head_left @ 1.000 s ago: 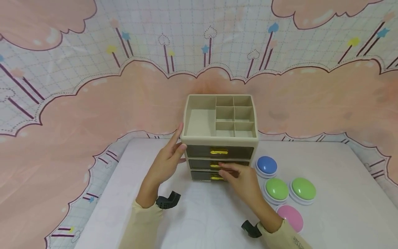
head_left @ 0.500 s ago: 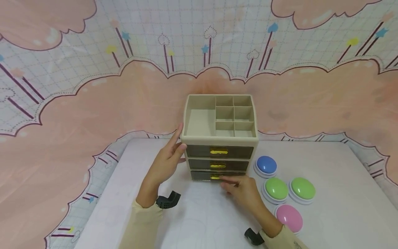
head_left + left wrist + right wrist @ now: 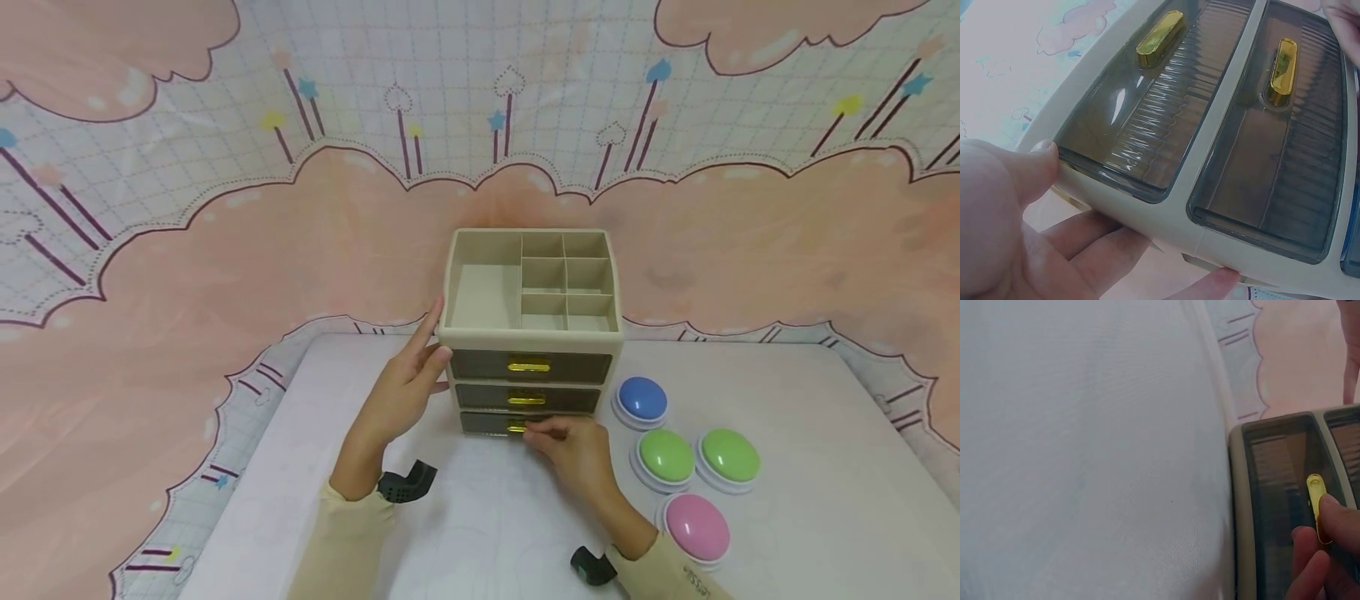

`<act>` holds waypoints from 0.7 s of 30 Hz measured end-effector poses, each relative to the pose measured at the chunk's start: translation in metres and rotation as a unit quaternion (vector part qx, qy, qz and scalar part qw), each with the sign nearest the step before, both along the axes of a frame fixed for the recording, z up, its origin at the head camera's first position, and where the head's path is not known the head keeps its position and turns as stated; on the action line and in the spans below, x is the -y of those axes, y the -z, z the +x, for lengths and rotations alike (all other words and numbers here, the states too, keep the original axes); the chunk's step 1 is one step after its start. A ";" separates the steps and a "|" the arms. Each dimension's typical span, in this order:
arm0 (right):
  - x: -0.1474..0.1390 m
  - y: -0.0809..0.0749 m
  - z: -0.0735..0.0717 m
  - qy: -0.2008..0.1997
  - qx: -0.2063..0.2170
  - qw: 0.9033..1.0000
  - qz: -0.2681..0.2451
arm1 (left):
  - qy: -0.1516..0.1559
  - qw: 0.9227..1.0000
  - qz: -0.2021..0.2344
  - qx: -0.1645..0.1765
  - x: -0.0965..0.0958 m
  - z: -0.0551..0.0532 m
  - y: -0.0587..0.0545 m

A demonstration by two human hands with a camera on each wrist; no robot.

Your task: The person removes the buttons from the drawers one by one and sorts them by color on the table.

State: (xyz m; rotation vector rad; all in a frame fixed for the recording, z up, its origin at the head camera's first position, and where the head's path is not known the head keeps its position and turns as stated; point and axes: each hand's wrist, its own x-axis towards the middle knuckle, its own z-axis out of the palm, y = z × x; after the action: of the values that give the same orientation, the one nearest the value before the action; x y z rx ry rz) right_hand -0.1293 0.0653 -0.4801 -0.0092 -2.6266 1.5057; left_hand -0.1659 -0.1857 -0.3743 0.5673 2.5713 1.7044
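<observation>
A cream desktop drawer organizer (image 3: pixel 532 337) stands upright in the middle of the table, with three smoky clear drawers on its front, all pushed in. My right hand (image 3: pixel 577 450) pinches the gold drawer handle (image 3: pixel 1315 485) of the bottom drawer (image 3: pixel 487 423) between thumb and fingers. At the organizer's left side rests my left hand (image 3: pixel 399 393), its fingers stretched along the wall. In the left wrist view, its thumb (image 3: pixel 1040 169) lies at the front edge next to the top drawer (image 3: pixel 1147 106). The middle drawer (image 3: pixel 1272 144) has a gold handle too.
Right of the organizer, several round push-button lights stand on white bases: a blue one (image 3: pixel 643 398), two green ones, one of them (image 3: pixel 667 456) nearer the organizer, and a pink one (image 3: pixel 698 527) by the right forearm. A patterned cloth (image 3: pixel 337 233) hangs behind the table.
My right hand has moved down from the middle drawer's handle to the bottom drawer's and now pinches it. The left hand has stayed at the organizer's side.
</observation>
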 end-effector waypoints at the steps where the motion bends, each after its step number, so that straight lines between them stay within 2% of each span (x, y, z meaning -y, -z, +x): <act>1: 0.000 -0.001 0.000 0.002 0.002 1.000 0.001 | 0.000 1.000 0.000 0.001 0.000 0.000 0.000; 14: -0.003 -0.006 0.011 0.010 0.024 0.999 0.026 | 0.001 1.000 -0.005 0.000 -0.002 0.000 -0.001; 21: -0.003 -0.007 0.021 -0.006 0.041 0.999 0.029 | 0.002 1.000 0.001 -0.001 -0.001 0.000 -0.001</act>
State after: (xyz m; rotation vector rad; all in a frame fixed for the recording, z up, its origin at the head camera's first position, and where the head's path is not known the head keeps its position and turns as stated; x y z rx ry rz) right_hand -0.1085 0.0686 -0.4735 -0.0523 -2.7378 1.4621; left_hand -0.1664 -0.1846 -0.3729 0.5739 2.5684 1.7068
